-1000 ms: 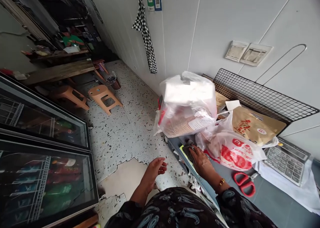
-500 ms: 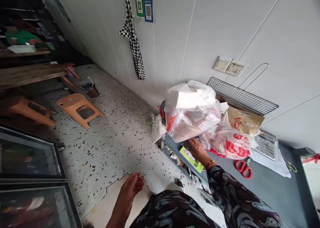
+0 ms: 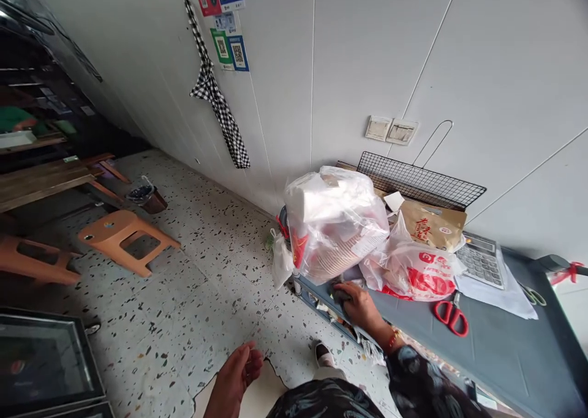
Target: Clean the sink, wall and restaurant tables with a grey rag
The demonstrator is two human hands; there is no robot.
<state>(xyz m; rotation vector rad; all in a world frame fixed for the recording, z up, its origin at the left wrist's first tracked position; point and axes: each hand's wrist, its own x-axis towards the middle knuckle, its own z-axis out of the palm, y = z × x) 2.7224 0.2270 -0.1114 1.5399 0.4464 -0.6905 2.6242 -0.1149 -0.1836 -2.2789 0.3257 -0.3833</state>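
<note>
My right hand (image 3: 361, 305) is at the front edge of the grey tabletop (image 3: 500, 350), its fingers closed on a small dark object (image 3: 340, 295) that is blurred and mostly covered. Just behind it stands a clear plastic bag (image 3: 337, 222) with stacked paper cups and a white pack inside. To its right lie a red-and-white plastic bag (image 3: 420, 274) and red-handled scissors (image 3: 451, 314). Over the floor hangs my left hand (image 3: 236, 375), fingers loosely curled and apart from the thumb, with nothing in it.
At the back are a brown paper bag (image 3: 434, 225), a wire grill rack (image 3: 418, 182) and a calculator (image 3: 480, 262) on paper. A small white bag (image 3: 281, 259) hangs at the table's left end. Orange stools (image 3: 124, 237) and a bin (image 3: 149, 199) stand left. A person's sleeve (image 3: 13, 118) shows far left.
My right hand has drawn slightly toward me, now gripping the dark object it lay on. The yellow-green packet beside it no longer shows. The view has shifted; my left hand stays low.
</note>
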